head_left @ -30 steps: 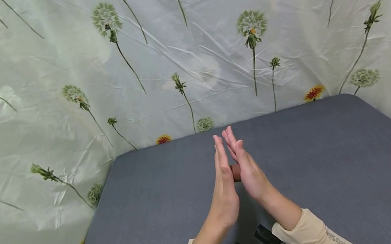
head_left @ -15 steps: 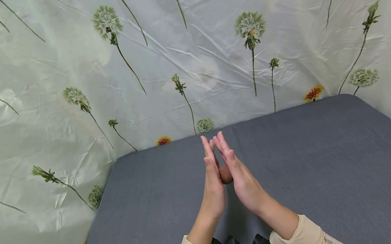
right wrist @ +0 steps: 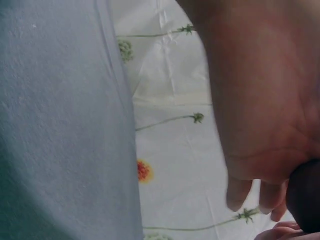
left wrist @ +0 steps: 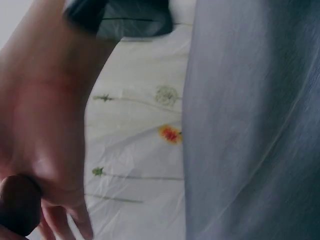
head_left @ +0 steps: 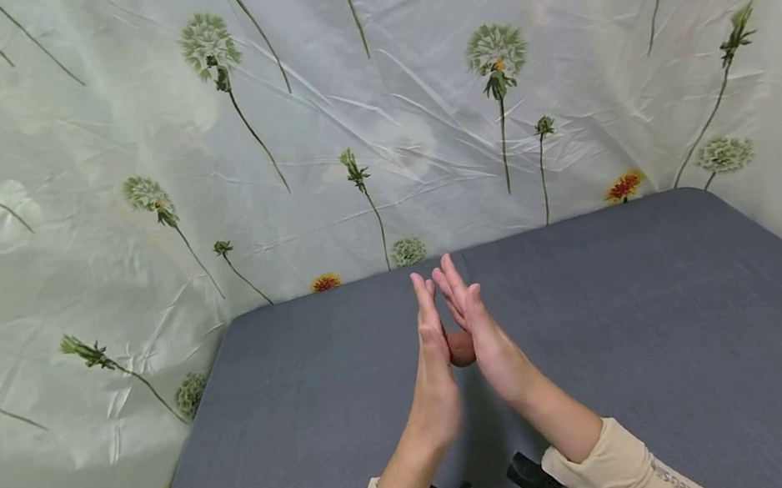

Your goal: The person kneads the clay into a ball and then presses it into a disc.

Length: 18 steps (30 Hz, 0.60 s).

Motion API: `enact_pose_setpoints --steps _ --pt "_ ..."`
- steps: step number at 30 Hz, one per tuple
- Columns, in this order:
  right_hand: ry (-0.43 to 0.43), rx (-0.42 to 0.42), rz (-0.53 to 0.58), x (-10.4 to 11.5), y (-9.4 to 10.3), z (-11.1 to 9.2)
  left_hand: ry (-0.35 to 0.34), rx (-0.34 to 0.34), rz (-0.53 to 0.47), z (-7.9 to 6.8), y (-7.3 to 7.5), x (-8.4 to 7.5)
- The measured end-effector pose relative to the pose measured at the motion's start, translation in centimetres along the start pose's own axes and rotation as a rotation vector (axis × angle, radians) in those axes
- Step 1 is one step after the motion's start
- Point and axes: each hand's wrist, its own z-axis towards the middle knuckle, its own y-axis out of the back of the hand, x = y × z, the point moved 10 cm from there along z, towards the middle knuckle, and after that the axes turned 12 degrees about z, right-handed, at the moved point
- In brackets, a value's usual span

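Observation:
A brown rounded lump, like a ball of modelling clay [head_left: 461,348], sits between my two palms in the head view. My left hand [head_left: 438,393] presses it from the left and my right hand [head_left: 501,358] from the right. Both hands have straight fingers pointing up and away, with the tips close together. In the left wrist view the lump [left wrist: 20,205] looks dark against the left palm [left wrist: 45,130]. The right wrist view shows part of it [right wrist: 306,197] beside the right palm [right wrist: 265,100]. Much of its surface is hidden by the hands.
Below the hands spreads a dark grey cloth-covered table [head_left: 641,341]. Behind it hangs a pale curtain [head_left: 434,128] printed with dandelions and other flowers. Black wrist straps [head_left: 532,474] jut inward beside the beige sleeves [head_left: 614,468].
The palms slide against each other in opposite directions, back and forth, with the lump between them. Both hands shift left, then slightly right. The lump's visible outline turns from blockish to rounder.

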Motion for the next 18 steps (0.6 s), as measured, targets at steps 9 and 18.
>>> enact_pose_setpoints --steps 9,18 --pt "-0.017 0.053 0.011 -0.8 -2.4 -0.6 0.051 -0.042 -0.052 1.0 1.8 1.9" --pt "0.058 -0.018 0.007 0.6 -0.6 -0.1 0.068 0.039 -0.066 0.7 -0.3 2.3"
